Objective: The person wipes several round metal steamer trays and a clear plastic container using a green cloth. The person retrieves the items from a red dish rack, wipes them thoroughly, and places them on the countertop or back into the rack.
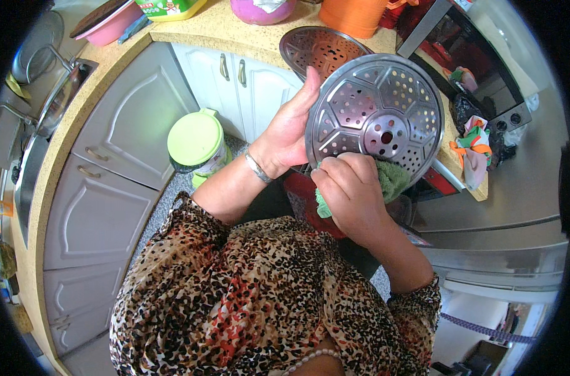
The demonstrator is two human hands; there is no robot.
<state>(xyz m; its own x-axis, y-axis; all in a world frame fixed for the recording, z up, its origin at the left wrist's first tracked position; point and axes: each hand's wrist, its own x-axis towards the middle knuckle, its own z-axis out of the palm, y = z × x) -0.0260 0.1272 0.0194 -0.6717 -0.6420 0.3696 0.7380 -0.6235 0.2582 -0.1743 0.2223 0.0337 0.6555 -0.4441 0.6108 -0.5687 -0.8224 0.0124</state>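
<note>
A round metal steamer rack [355, 110] with many holes is tilted in front of me. My left hand [292, 124] grips it by its left edge, thumb pointing up. At its lower rim, my right hand [353, 195] holds a green cloth [392, 181] bunched against the metal. Part of the cloth is hidden behind my fingers. Behind the held rack, a second perforated metal rack [320, 44] lies at the edge of the speckled countertop [219, 30], partly covered by the first.
A pink basin [107, 28], a purple container [263, 10] and an orange container [353, 16] stand on the counter. A microwave [468, 56] is at the right, with patterned cloths [475, 150] beside it. A green-lidded bin [195, 136] stands on the floor. A stainless steel pan [59, 110] is at the left.
</note>
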